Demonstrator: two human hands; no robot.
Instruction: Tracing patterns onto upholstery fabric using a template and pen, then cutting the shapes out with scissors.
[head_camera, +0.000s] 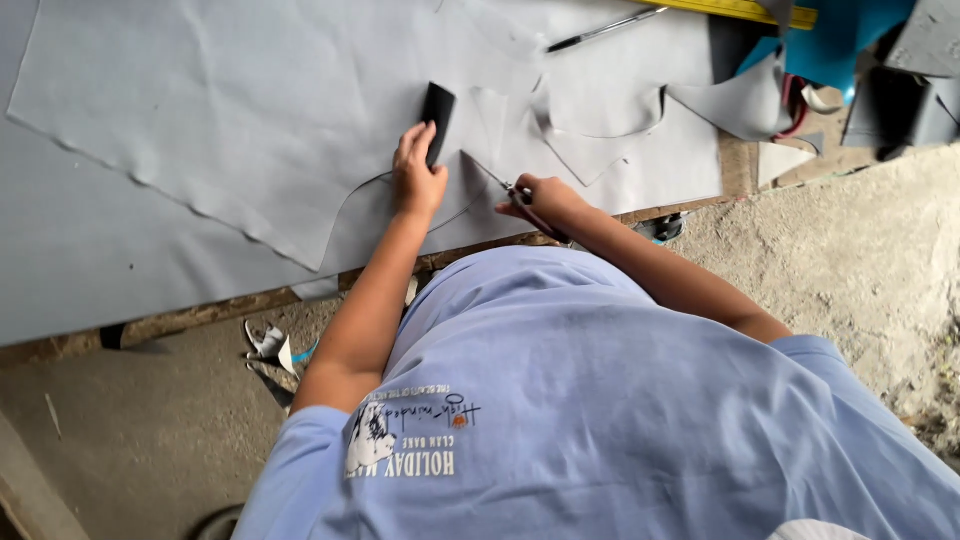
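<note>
A large grey sheet (250, 110) of leather-like material lies over a wooden table. My left hand (416, 176) presses on it and its fingers hold up a cut flap whose black underside (438, 112) shows. My right hand (545, 203) is closed around a pair of scissors (512, 190). The blades point left into a curved cut in the sheet, close to my left hand. My light blue shirt fills the bottom of the view.
Curled grey offcuts (745, 100) lie at the right end of the table. A thin metal tool (605, 28), a yellow ruler (740, 10), blue material (840, 45) and dark pieces (900, 105) sit at the far right. Scraps (270, 345) lie on the concrete floor (860, 260).
</note>
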